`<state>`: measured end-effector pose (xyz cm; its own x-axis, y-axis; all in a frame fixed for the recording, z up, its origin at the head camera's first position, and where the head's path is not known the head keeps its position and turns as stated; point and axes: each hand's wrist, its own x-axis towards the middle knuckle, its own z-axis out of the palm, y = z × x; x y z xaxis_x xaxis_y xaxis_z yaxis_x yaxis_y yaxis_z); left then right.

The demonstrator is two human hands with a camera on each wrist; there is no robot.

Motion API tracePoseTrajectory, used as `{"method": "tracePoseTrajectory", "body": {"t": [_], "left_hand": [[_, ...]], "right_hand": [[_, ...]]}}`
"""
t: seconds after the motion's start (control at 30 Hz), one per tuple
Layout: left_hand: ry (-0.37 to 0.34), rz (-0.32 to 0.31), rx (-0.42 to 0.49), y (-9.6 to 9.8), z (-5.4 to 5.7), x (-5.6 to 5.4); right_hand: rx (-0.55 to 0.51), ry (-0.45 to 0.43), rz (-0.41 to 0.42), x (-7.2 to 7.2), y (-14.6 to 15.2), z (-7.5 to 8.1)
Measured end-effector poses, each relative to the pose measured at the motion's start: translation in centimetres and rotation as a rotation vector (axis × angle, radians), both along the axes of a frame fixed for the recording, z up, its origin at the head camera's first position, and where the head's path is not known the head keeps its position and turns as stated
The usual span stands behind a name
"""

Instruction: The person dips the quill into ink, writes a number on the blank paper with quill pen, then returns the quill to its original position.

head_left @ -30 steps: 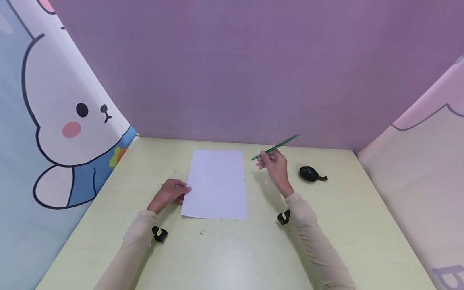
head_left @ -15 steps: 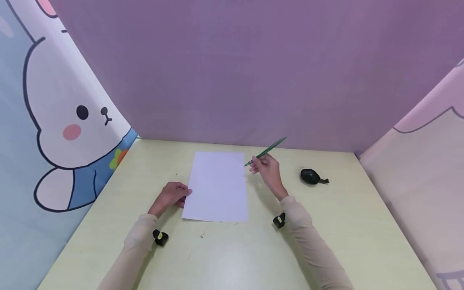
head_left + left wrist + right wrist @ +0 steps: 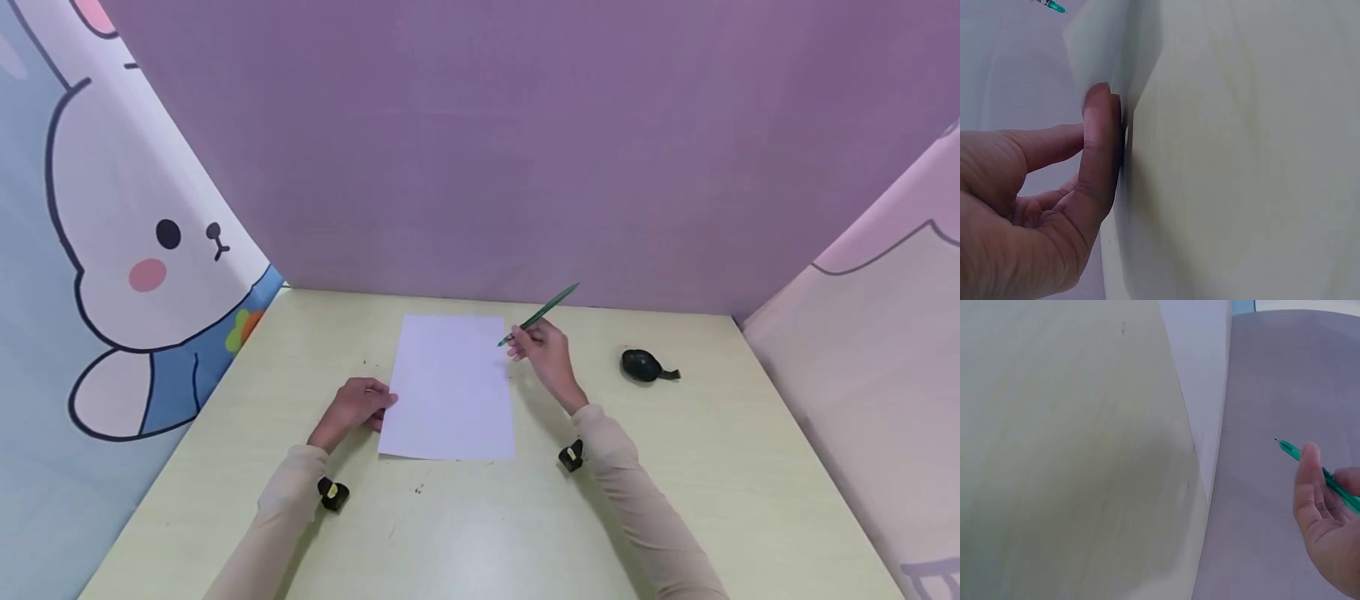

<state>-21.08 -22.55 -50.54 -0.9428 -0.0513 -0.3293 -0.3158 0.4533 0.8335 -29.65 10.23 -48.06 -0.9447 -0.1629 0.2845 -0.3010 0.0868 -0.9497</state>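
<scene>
A white sheet of paper (image 3: 450,387) lies on the table in the head view. My left hand (image 3: 351,412) pinches its left edge between thumb and fingers. In the left wrist view the paper (image 3: 1102,47) bends up a little at the fingertips. My right hand (image 3: 549,358) grips a green pen (image 3: 553,302), held slanted with its tip down and to the left. The tip hangs over the upper right edge of the sheet, apart from the table in the right wrist view, where the bare pen point (image 3: 1287,449) shows.
A small black deflated balloon-like thing (image 3: 642,366) with a short tail lies on the table (image 3: 750,467) to the right of my right hand. A purple panel (image 3: 480,150) stands behind the table, with printed cloth (image 3: 112,208) at the left side.
My right hand has moved left and slightly down with the pen, bringing the tip from beside the sheet to over its right edge. The left hand stays at the paper's left edge.
</scene>
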Motion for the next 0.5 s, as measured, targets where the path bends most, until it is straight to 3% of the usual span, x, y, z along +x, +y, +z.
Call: {"method": "tracePoseTrajectory", "body": {"t": [0.23,0.5], "left_hand": [[-0.001,0.017,-0.013,0.07,-0.35,0.22],[0.022,-0.004,0.000,0.16,0.01,0.27]], "right_hand": [[0.047,-0.013,0.029,0.80,-0.63,-0.40],[0.073,-0.033,0.017,0.75,-0.98,-0.60]]}}
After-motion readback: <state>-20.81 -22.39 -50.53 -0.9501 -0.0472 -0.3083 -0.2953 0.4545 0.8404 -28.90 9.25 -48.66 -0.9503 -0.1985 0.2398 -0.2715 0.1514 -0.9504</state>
